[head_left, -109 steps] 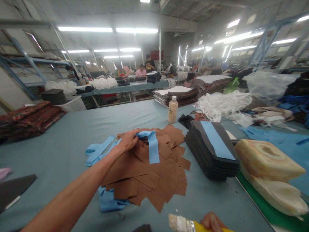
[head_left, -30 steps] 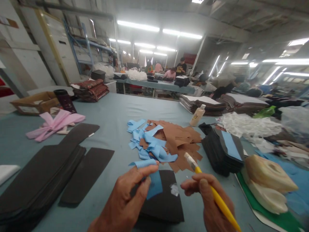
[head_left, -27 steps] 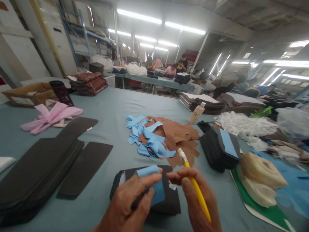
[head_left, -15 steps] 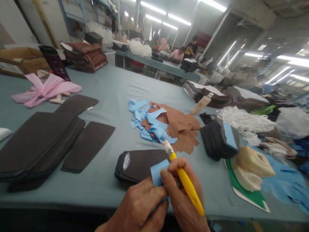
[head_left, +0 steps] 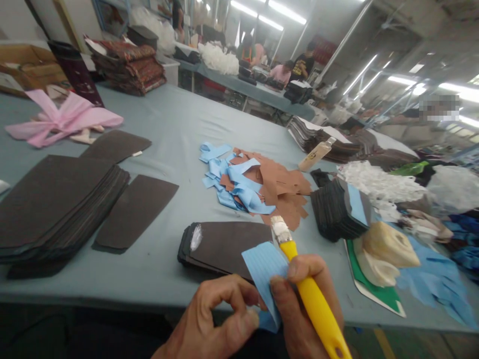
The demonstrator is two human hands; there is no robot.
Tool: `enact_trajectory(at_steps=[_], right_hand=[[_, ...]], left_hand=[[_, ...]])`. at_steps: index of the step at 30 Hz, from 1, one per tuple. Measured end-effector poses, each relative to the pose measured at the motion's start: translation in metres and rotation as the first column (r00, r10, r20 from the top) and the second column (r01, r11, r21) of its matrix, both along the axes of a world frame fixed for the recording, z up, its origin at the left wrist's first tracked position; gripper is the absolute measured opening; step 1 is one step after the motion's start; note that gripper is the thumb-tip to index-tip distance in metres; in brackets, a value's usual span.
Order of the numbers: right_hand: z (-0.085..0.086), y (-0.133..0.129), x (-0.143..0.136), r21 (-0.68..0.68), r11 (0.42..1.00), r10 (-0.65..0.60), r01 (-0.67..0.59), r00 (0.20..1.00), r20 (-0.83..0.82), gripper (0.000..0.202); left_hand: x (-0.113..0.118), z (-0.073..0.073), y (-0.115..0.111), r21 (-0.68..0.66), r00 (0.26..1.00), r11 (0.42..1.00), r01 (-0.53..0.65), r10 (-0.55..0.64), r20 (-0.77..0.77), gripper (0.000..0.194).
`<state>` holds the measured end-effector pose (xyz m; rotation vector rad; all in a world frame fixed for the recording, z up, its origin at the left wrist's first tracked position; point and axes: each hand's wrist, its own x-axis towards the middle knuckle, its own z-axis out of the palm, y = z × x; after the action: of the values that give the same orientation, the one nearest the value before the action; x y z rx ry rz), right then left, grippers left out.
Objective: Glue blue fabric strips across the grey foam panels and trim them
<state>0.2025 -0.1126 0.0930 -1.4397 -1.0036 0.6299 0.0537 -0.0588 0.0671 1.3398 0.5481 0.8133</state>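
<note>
Between my two hands is a light blue strip (head_left: 266,264), bent over, its upper end near my right fingers and its lower end at my left fingertips. My right hand (head_left: 307,299) is closed round a yellow-handled brush (head_left: 318,309), bristles up and coated white, and pinches the strip with thumb and finger. My left hand (head_left: 220,314) is curled, thumb and fingertips pinching the strip's lower part. Just beyond lies a stack of dark brown panels (head_left: 228,244) with a white glue-like smear on its left end. Past it is a pile of blue strips (head_left: 243,184) and brown pieces (head_left: 284,184).
Large dark panels (head_left: 56,199) are stacked at left, near a pink cloth (head_left: 63,119). At right stand a dark bundle (head_left: 337,209), a bottle (head_left: 316,154) and a cream-coloured container (head_left: 389,249) on a green board (head_left: 385,296). Other people work at a far table (head_left: 258,102).
The blue strip has been drawn out, so more of it shows. My right hand and the brush have shifted right, away from my left hand. The view has tilted slightly down.
</note>
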Motion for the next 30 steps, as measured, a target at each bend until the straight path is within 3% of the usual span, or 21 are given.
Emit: enact_trajectory(at_steps=[4,8,10,13,23,30], right_hand=[[0.004,-0.010,0.009,-0.193,0.972,0.106,-0.135,0.983,-0.153,0.038],[0.004,-0.009,0.020,-0.245,0.899,0.327,-0.364,0.928,-0.177,0.038],[0.003,-0.006,0.025,-0.244,0.864,0.413,-0.440,0.898,-0.155,0.033],[0.001,-0.003,0.031,-0.245,0.866,0.427,-0.435,0.900,-0.088,0.026],[-0.008,0.016,0.016,-0.154,0.978,0.154,-0.140,0.985,0.079,0.029],[-0.011,0.039,-0.006,-0.100,0.979,0.182,-0.177,0.983,0.038,0.028]], left_hand=[[0.004,0.003,-0.001,-0.354,0.984,0.927,0.124,-0.070,0.161,0.063],[0.015,0.010,-0.004,-0.472,0.981,0.879,0.075,0.020,0.193,0.053],[0.019,0.010,-0.004,-0.463,0.988,0.887,-0.006,0.077,0.134,0.048],[0.021,0.006,-0.005,-0.429,0.990,0.898,-0.099,0.134,0.052,0.050],[0.019,0.000,-0.006,-0.259,0.937,0.900,-0.349,0.344,-0.069,0.036],[0.011,-0.006,-0.005,-0.188,0.858,0.838,-0.513,0.492,-0.148,0.024]])
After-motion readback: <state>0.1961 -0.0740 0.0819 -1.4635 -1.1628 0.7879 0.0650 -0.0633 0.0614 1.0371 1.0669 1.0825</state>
